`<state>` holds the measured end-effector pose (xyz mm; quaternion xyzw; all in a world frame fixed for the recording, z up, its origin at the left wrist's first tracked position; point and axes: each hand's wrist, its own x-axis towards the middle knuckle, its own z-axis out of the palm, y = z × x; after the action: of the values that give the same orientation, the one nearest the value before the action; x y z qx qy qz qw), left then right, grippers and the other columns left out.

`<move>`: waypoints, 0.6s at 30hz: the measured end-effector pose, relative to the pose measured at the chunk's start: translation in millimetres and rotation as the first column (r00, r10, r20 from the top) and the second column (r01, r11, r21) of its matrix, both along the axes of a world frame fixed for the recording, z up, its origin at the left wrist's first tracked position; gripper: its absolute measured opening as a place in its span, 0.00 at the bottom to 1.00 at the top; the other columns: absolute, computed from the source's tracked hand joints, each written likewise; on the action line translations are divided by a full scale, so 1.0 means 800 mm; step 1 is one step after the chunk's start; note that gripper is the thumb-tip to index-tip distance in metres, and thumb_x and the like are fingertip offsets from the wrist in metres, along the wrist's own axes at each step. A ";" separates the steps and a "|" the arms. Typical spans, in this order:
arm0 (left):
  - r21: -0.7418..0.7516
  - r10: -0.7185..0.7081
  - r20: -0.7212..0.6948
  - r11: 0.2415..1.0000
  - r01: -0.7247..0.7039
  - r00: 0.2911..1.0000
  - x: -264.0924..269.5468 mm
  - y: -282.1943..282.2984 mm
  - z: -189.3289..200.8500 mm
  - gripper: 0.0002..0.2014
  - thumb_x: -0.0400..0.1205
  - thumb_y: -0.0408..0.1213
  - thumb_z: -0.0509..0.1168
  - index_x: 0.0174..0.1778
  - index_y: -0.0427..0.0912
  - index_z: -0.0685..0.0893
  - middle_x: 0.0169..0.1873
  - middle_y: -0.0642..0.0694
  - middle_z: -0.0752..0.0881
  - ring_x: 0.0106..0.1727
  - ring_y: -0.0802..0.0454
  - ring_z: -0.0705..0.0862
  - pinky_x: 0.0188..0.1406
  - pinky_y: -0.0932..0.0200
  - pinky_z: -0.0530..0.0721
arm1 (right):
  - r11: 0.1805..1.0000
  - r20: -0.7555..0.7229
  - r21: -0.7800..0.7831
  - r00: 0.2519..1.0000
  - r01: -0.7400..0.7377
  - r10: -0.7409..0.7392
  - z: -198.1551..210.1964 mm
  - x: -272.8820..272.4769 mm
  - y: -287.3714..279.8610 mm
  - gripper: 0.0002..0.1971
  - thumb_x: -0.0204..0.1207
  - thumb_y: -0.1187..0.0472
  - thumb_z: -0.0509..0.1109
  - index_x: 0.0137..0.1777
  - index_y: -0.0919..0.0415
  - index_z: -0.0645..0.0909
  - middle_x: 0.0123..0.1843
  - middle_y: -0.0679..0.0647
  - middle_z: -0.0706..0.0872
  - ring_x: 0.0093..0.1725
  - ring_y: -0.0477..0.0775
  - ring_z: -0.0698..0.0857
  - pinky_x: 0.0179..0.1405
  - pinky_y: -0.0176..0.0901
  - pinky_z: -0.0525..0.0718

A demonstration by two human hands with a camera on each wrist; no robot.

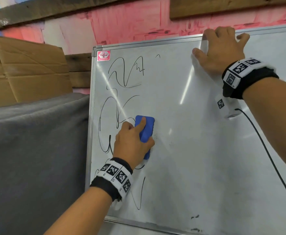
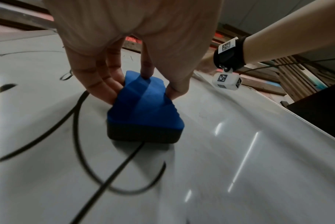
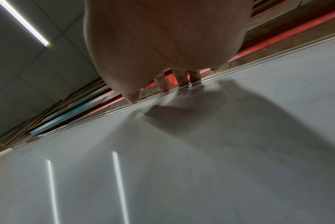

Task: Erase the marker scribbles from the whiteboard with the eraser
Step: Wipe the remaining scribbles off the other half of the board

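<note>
I judge the job roughly half done: the right and middle of the whiteboard read clean from my head view, with only faint ghosting and a few dark flecks near the bottom frame, while the scribbles fill the left strip from the top corner down past my wrist. My left hand grips the eraser, thumb on one long side, fingers on the other, index finger laid along its blue back; the dark felt sits flat on the board in the middle of that left strip, at the right edge of the loops. In the left wrist view a line runs straight under the felt, so there is plenty left around it: the zigzag at the top, the big oval beside the frame, and the long loop lower down. My right hand has its fingers curled over the top edge of the board, thumb spread on the face, steadying it. The board is glossy, streaked with reflected ceiling strips, and appears to lean back against a pink painted wall with dark wooden planks. Left of it are a grey cloth and folded cardboard. A thin black cable hangs from my right wrist across the board.
</note>
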<state>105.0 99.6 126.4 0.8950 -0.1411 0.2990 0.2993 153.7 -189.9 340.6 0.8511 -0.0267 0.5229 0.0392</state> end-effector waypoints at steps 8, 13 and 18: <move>-0.037 -0.008 -0.026 0.999 0.007 1.000 -0.009 0.011 -0.027 0.35 0.76 0.55 0.72 0.80 0.62 0.70 0.49 0.49 0.73 0.46 0.52 0.76 0.49 0.61 0.79 | 1.000 0.022 0.013 0.999 0.023 -0.023 -0.001 -0.006 0.007 0.31 0.77 0.33 0.53 0.70 0.54 0.71 0.69 0.60 0.76 0.74 0.64 0.69 0.69 0.73 0.62; -0.055 -0.004 -0.001 0.998 0.004 1.000 -0.003 0.004 -0.012 0.35 0.76 0.57 0.72 0.80 0.62 0.70 0.49 0.49 0.74 0.45 0.53 0.76 0.46 0.65 0.73 | 0.998 0.012 0.036 0.999 0.042 -0.042 0.000 -0.005 0.013 0.33 0.76 0.32 0.53 0.71 0.55 0.70 0.69 0.60 0.76 0.73 0.64 0.69 0.68 0.74 0.63; -0.043 -0.003 0.015 0.999 0.004 1.000 -0.004 0.006 -0.018 0.35 0.77 0.56 0.71 0.81 0.61 0.69 0.49 0.48 0.73 0.45 0.53 0.76 0.47 0.64 0.75 | 0.999 0.035 0.030 0.999 0.037 -0.038 -0.003 -0.005 0.012 0.32 0.75 0.33 0.54 0.70 0.54 0.70 0.68 0.60 0.76 0.73 0.64 0.69 0.68 0.73 0.64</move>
<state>102.0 104.0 112.1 0.8858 -0.1386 0.3082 0.3181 149.3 -180.6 338.6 0.8415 -0.0509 0.5366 0.0361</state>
